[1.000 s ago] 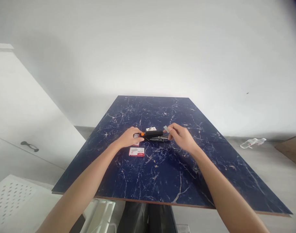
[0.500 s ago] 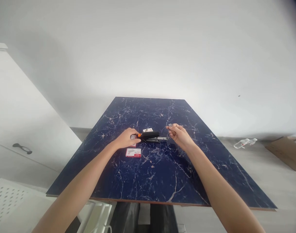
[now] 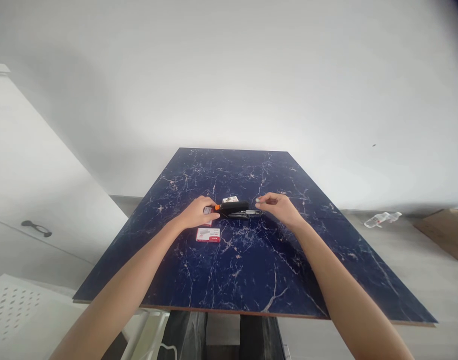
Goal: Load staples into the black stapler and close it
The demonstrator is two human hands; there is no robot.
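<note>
A black stapler (image 3: 234, 207) with an orange part at its rear lies on the blue marbled table, its metal staple tray (image 3: 253, 212) sticking out to the right. My left hand (image 3: 199, 212) is closed around the stapler's rear end, thumb on the near side. My right hand (image 3: 279, 206) pinches a small strip of staples, mostly hidden by the fingertips, just above the tray's right end. A red-and-white staple box (image 3: 208, 235) lies in front of the stapler. Another red-and-white box (image 3: 207, 215) is partly covered by my left hand. Behind the stapler sits a small white box (image 3: 230, 199).
The blue marbled tabletop (image 3: 236, 280) reaches to the white wall (image 3: 229, 90). A white cabinet (image 3: 33, 165) stands at left, with a white perforated surface (image 3: 14, 310) below it. Clear plastic bottles (image 3: 382, 219) and a cardboard box (image 3: 444, 234) are on the floor at right.
My right hand has turned and brought the staple strip down and left, closer to the tray. My left hand keeps its hold on the stapler. The view has shifted slightly.
</note>
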